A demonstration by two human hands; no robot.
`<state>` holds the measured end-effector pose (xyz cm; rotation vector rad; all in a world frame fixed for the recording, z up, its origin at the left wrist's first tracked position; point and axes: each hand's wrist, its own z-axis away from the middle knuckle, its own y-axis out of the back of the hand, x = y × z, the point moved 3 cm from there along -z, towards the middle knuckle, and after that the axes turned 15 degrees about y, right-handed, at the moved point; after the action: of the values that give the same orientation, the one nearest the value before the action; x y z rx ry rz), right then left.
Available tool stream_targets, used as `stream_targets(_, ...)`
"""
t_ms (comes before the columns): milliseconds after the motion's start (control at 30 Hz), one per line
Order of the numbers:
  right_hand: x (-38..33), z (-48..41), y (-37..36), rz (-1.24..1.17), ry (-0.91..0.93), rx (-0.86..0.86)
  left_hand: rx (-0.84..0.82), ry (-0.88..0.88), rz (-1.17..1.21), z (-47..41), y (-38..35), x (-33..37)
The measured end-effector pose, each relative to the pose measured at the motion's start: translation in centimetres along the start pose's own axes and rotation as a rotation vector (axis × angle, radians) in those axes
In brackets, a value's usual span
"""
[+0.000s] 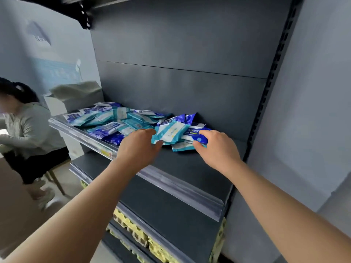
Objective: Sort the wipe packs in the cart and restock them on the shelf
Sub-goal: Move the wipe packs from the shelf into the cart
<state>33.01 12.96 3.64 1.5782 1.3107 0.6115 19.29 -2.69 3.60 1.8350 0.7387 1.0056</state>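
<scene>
At the far left a second person in a pale grey top bends forward, with a pale blue poster on the wall behind. Next comes the dark grey shelf, which has a clear plastic rail along its front edge. On its left half lies a loose heap of wipe packs, teal ones and dark blue ones mixed, overlapping at all angles. The left hand reaches over the rail to the right end of the heap. Its fingers are curled over the left edge of a teal pack, with the thumb beneath, pinching it. That pack lies on top of a few others near the middle of the shelf. Just right of it, the right hand grips the end of a dark blue pack, fingers curled on top and thumb under the lower packs. The right part of the shelf is bare metal up to the slotted upright. On lower levels, under the forearms, sit yellow egg cartons.
</scene>
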Motion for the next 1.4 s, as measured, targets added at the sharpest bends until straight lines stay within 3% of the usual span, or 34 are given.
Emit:
stream_targets(367,5.7,-9.1,-7.4,-0.191,-0.289,-0.156,-0.349,0.033,0.11,-12.8,-9.1,1.3)
stream_targets(600,7.3,-12.0,-9.9,-0.434,-0.347,-0.116,-0.62,-0.023,0.203,-17.2,-10.9,2.9)
stream_targets(867,5.9,-11.6,-10.1,-0.472,-0.388,0.004,-0.602,-0.166,0.276,-16.4,-11.1,2.3)
stream_targets(1033,6.5,-10.9,-10.2,-0.481,-0.506,0.096,-0.638,-0.167,0.397,-15.6,-12.4,2.1)
stream_targets(1167,6.4,-10.9,-10.5,-0.447,-0.502,0.12,-0.612,-0.047,0.309,-15.1,-13.1,2.1)
stream_targets(1300,6.0,-10.2,-10.6,-0.448,-0.496,0.142,-0.747,0.054,0.601,-15.2,-13.1,2.2)
stream_targets(1400,5.7,-9.5,-10.5,-0.483,-0.481,0.163,-0.704,0.111,0.699,-14.9,-12.5,2.2)
